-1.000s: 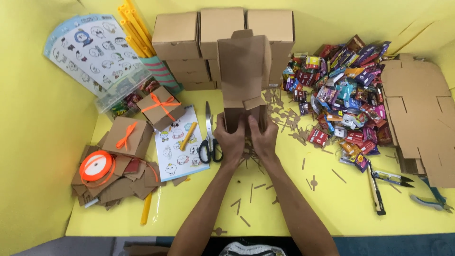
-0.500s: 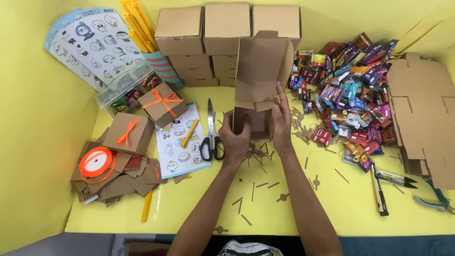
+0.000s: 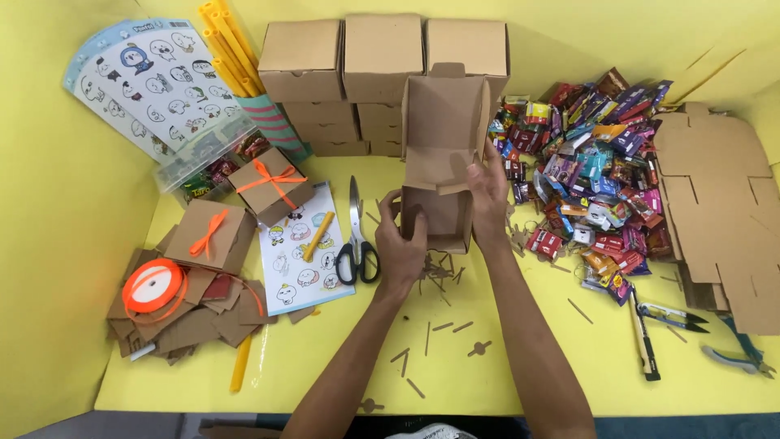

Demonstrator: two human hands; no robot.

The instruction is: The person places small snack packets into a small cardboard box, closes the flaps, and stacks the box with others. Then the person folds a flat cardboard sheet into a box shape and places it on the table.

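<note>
Cardboard box, half folded with its lid flap upright, sat mid-table on the yellow table. Far left lay an orange ribbon spool on cardboard scraps, then a sticker sheet and black-handled scissors. The left hand grasped the box's left wall. The right hand pinched its right side. Wrapped candies were piled to the right, then flat cardboard blanks.

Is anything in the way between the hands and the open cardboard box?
Nothing visible. The left hand and right hand both already grip the open brown cardboard box.
</note>
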